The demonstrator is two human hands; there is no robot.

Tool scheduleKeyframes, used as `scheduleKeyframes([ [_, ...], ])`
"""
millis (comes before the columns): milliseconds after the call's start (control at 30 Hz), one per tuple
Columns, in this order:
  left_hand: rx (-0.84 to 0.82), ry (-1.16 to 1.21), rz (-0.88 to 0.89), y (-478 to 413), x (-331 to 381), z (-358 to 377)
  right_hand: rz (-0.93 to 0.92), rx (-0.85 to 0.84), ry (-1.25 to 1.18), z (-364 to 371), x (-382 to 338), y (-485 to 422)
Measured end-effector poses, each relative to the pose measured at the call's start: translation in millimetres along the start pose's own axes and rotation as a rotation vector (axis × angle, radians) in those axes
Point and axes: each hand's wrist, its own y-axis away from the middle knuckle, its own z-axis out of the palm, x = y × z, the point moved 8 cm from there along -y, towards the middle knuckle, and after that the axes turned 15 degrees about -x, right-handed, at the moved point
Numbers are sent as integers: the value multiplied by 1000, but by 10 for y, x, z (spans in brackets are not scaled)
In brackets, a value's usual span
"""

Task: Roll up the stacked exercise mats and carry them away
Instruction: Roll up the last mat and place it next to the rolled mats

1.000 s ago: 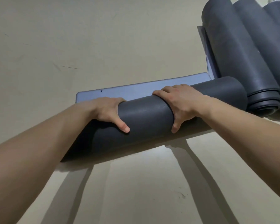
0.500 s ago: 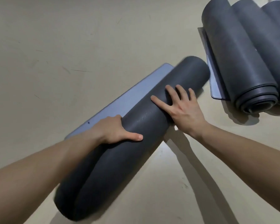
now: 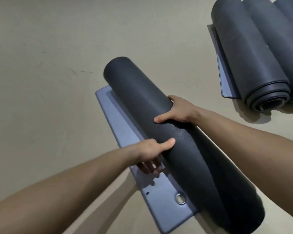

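This looks like an exercise room in a gym or fitness studio: the ground is one wide, smooth, beige floor [image 3: 49, 107] marked with thin scuffs [image 3: 85, 71]. Several dark grey rolled exercise mats [image 3: 254, 53] lie side by side at its edge. A partly rolled mat [image 3: 142, 92] of the same kind has a metal eyelet [image 3: 180, 198] in its blue-grey flap.

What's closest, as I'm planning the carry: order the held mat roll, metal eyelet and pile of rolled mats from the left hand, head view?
1. Held mat roll: gripped by the left hand.
2. Metal eyelet: lower right of the hand.
3. Pile of rolled mats: upper right.
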Motion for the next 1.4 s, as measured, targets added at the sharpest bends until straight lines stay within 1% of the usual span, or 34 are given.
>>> scheduleKeyframes([
  [33,65,-263,19,84,76,-180,-6,-5,96,40,-81,-37],
  [67,203,-553,48,207,200,-414,-22,-5,193,92,-186,-71],
  [100,404,-798,84,365,342,-675,-36,-2,280,148,-294,-109],
  [133,595,-947,148,574,483,-908,-56,-5,358,210,-418,-142],
  [167,728,-1032,231,765,578,-1102,-72,-9,438,268,-530,-176],
  [200,786,-1108,271,875,595,-1285,-96,-13,518,320,-634,-214],
  [233,775,-1196,211,887,536,-1458,-124,-13,594,370,-728,-247],
  [267,729,-1281,112,832,408,-1647,-158,-4,675,416,-819,-265],
  [300,683,-1312,14,775,264,-1809,-188,16,768,465,-895,-267],
  [333,634,-1296,-56,720,126,-1908,-212,35,866,528,-949,-260],
  [367,596,-1248,-85,678,6,-1934,-228,47,949,594,-976,-242],
  [400,592,-1197,-67,648,-87,-1931,-223,46,998,629,-968,-225],
  [467,684,-1165,-9,687,-233,-1830,-119,-38,982,544,-837,-180],
  [533,822,-1183,15,762,-397,-1645,60,-191,862,367,-608,-65],
  [567,879,-1174,15,792,-478,-1547,107,-254,814,351,-520,19],
  [600,921,-1162,9,793,-546,-1462,108,-272,809,380,-479,97],
  [633,951,-1154,-4,786,-594,-1392,83,-244,851,432,-496,170],
  [700,986,-1145,-19,764,-645,-1292,3,-117,958,523,-585,281],
  [767,989,-1165,-1,744,-612,-1193,-41,-28,1010,564,-617,344],
  [833,900,-1222,49,679,-426,-1090,-73,38,1022,570,-616,420],
  [900,715,-1251,135,559,-108,-1005,-120,96,1036,652,-586,522],
  [933,612,-1250,151,502,40,-973,-149,119,1043,719,-558,580],
  [967,543,-1249,150,469,156,-942,-175,141,1047,765,-531,653],
  [1000,521,-1249,145,458,207,-919,-196,163,1051,775,-504,729],
  [1033,533,-1246,145,463,204,-904,-196,184,1051,734,-458,810],
  [1100,602,-1236,174,492,139,-859,-105,227,1022,509,-250,972],
  [1167,663,-1230,215,509,78,-770,43,286,985,239,59,1151],
  [1300,809,-1214,275,417,321,-581,256,538,866,-284,613,1504],
  [1400,884,-1174,306,280,608,-415,419,764,599,-664,952,1712],
])
